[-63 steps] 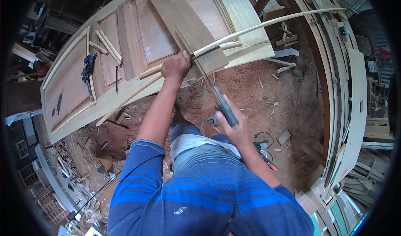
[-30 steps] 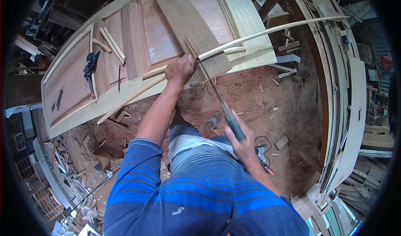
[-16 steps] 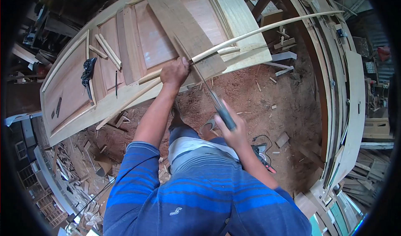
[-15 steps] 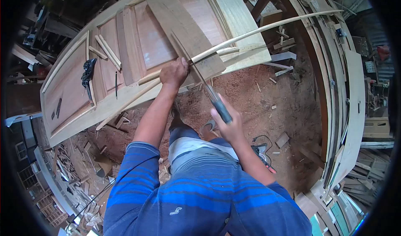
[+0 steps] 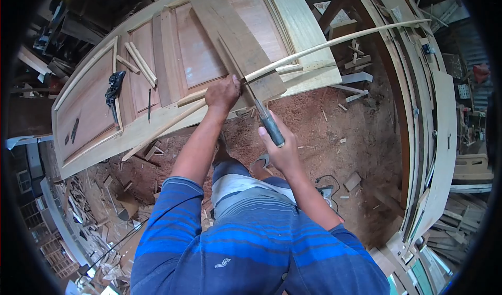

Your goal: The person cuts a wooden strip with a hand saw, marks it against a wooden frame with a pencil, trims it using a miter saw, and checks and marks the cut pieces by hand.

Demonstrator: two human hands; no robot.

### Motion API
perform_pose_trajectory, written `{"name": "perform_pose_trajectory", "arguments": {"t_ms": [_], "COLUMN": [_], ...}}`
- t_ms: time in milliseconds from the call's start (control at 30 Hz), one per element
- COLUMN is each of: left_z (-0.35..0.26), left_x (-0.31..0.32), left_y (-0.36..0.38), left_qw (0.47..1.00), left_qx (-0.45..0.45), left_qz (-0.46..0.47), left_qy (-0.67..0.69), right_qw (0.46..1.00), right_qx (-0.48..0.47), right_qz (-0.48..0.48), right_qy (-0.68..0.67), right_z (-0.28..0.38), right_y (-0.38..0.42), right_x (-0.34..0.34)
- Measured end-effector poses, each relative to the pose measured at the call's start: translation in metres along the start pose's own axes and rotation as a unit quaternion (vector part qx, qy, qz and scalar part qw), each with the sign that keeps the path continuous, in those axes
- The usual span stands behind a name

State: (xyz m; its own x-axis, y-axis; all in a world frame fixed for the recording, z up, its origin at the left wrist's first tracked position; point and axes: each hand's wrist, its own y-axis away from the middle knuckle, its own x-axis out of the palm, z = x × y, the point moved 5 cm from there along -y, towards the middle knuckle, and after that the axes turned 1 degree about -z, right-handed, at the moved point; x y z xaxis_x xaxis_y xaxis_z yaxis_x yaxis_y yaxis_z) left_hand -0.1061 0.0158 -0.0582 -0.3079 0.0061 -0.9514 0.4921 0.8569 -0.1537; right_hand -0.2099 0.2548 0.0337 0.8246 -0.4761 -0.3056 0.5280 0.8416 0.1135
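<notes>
My left hand is closed round a long thin wooden strip, pressing it down on a flat board. That board lies across a panelled wooden door. In my right hand is the dark handle of a handsaw, fingers wrapped round it. The saw's narrow blade crosses the strip just right of my left hand, its tip pointing away from me over the board. Whether the teeth have cut into the strip cannot be made out.
Short wooden strips, a dark pencil-like stick and a tool wrapped in black plastic lie on the door. Long boards stand at the right. Offcuts and a cord lie on the dirt floor.
My right hand has pushed the saw a little forward and to the left. My left hand keeps its hold on the strip. The whole view has shifted slightly.
</notes>
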Motion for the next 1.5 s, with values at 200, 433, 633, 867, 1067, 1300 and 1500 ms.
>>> {"name": "perform_pose_trajectory", "arguments": {"t_ms": [200,433,633,867,1067,1300,1500], "left_z": [0.004,0.004,0.002,0.003,0.009,0.001,0.003], "left_x": [0.002,0.001,0.0,0.004,0.004,-0.001,0.004], "left_y": [-0.002,-0.001,-0.005,-0.003,-0.005,-0.003,-0.004], "left_qw": [1.0,1.0,1.0,1.0,0.999,1.0,0.999], "left_qx": [-0.012,-0.004,-0.002,0.001,-0.021,0.006,0.008], "left_qz": [0.005,0.013,-0.002,0.015,0.019,0.022,0.022], "left_qy": [-0.006,-0.015,-0.023,-0.019,-0.02,-0.015,-0.028], "right_qw": [1.0,1.0,0.998,1.0,1.0,1.0,1.0], "right_qx": [0.007,0.005,0.043,0.012,-0.015,-0.024,-0.003], "right_qz": [0.012,0.018,0.038,0.012,0.01,-0.012,0.019], "right_qy": [0.003,0.014,0.014,-0.001,0.015,0.013,0.008], "right_z": [-0.005,0.017,-0.014,0.01,-0.016,-0.001,-0.005], "right_y": [0.079,-0.013,0.089,-0.006,0.07,-0.009,0.088], "right_x": [-0.048,-0.003,-0.053,-0.006,-0.035,0.004,-0.05]}}
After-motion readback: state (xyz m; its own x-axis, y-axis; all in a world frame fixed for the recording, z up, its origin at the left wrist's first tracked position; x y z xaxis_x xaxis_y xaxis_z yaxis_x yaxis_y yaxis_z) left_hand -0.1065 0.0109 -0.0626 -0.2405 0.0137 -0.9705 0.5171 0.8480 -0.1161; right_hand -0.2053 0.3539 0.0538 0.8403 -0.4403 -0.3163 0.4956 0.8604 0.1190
